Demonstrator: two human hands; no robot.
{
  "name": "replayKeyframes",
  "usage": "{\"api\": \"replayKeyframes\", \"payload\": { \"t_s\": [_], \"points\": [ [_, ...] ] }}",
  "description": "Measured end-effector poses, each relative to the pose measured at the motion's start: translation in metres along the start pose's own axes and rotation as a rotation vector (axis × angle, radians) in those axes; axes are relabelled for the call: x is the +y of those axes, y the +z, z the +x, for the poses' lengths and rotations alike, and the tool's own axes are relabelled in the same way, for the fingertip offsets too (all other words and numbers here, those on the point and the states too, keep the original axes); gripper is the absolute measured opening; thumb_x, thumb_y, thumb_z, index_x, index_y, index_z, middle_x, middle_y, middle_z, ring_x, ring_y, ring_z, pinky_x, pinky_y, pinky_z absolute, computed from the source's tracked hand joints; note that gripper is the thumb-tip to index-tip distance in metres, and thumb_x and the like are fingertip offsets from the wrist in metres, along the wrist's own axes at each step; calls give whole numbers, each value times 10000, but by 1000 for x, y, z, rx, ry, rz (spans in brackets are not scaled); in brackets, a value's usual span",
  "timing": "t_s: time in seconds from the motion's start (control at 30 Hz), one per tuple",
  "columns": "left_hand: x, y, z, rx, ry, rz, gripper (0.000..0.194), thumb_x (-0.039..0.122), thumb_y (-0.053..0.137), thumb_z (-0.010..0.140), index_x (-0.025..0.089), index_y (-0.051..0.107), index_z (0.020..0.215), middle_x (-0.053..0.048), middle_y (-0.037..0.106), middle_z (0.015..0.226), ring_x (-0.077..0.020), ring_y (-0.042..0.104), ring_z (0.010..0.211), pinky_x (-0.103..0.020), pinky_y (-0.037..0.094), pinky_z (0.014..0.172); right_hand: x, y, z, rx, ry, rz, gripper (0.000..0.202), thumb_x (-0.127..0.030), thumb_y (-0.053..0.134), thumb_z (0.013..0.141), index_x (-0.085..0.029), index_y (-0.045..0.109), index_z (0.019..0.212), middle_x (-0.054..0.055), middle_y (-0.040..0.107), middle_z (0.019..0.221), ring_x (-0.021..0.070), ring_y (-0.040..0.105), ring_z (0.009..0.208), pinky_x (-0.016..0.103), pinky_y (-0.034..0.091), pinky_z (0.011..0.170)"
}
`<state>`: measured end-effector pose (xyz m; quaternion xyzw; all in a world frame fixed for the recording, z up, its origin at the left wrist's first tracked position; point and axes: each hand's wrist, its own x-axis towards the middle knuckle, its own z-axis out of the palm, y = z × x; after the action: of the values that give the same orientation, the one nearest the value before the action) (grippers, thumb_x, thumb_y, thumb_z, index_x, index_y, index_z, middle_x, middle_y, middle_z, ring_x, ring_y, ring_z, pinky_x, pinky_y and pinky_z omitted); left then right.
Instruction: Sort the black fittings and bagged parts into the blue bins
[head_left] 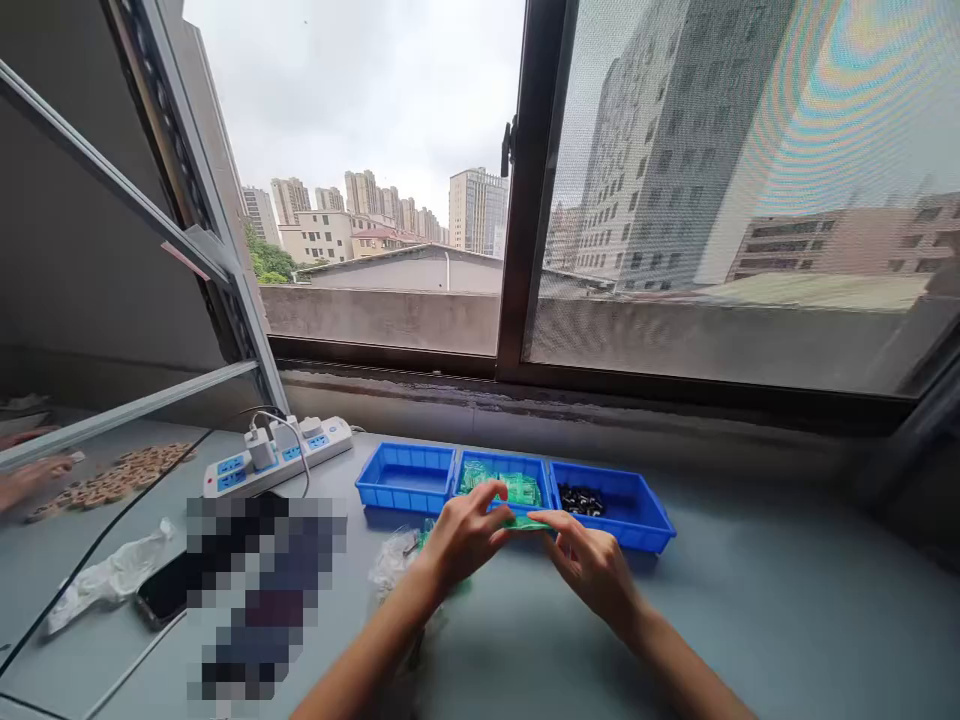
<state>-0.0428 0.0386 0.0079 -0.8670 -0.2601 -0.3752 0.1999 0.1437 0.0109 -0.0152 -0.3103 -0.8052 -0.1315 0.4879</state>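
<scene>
Far left, behind a glass partition: another person's hand beside a spread of small tan parts. Near the left edge of the grey surface: a crumpled clear plastic bag, a dark phone partly under a blurred patch, and a white power strip with plugs and a white cable, lying at an angle towards the window wall.

Centre: three blue bins in a row, touching side to side. Left blue bin looks bare inside. Middle blue bin holds small green parts. Right blue bin holds small black parts at its back left corner.

Left hand: fingers curled, thumb and forefinger pinched on the left end of a thin green strip, held level just in front of the middle bin. Right hand: forefinger and thumb closed on the right end of the same strip, other fingers folded loosely. Strip is off the surface, between the two hands, overlapping the bin's front rim in view.

Below the left wrist: a clear bag with green pieces, partly hidden by the forearm.

Open room: wide bare surface right of the right bin up to the window ledge; near edge below the forearms also bare.
</scene>
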Motion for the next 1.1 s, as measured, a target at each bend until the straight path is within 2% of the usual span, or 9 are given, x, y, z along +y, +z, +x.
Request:
{"api": "replayKeyframes", "payload": {
  "t_s": [0.07,0.2,0.3,0.47,0.63,0.87,1.1],
  "points": [
    [0,0,1,17,-1,5,307,339,429,906,162,568,697,-32,575,830,-81,553,603,-185,471,530,-2,1,0,4,3,-18,172,-210,416,932,-218,511,1076,23,723,817,61,532,379,171,427,413],
    [-1,-3,2,20,-1,15,338,343,427,907,158,575,666,-29,575,818,-77,551,605,-176,461,526,-5,1,2,13,39,-34,187,-247,413,932,-221,535,1073,0,713,744,57,481,335,178,395,387],
    [-1,-9,4,43,28,22,317,286,409,917,155,585,687,-39,586,849,-76,555,611,-171,457,523,-7,1,4,2,57,-5,166,-237,423,923,-221,558,1018,5,715,768,60,497,360,178,402,395],
    [-3,-13,3,141,38,26,235,187,390,913,191,622,874,-42,588,906,-74,571,650,-160,457,541,-7,-1,4,-44,70,-22,247,-101,375,882,-227,588,879,34,699,955,54,525,422,173,435,432],
    [-5,-10,1,180,19,9,223,200,416,911,189,622,824,-31,578,876,-55,545,594,-142,422,509,-3,-4,5,0,25,-133,295,-38,370,856,-217,601,819,41,691,960,58,581,494,160,422,441],
    [-5,-8,3,137,66,32,223,217,424,911,187,623,814,-39,587,889,-70,568,624,-156,444,527,4,-12,8,13,4,-196,304,-66,378,881,-218,616,769,38,695,950,62,582,503,167,436,459],
    [-10,-6,0,77,29,54,224,243,419,912,232,640,948,-44,598,980,-72,579,654,-161,476,537,-2,-15,11,24,24,-177,315,-71,365,887,-213,628,789,23,691,840,56,569,477,163,411,444]
  ]
}}
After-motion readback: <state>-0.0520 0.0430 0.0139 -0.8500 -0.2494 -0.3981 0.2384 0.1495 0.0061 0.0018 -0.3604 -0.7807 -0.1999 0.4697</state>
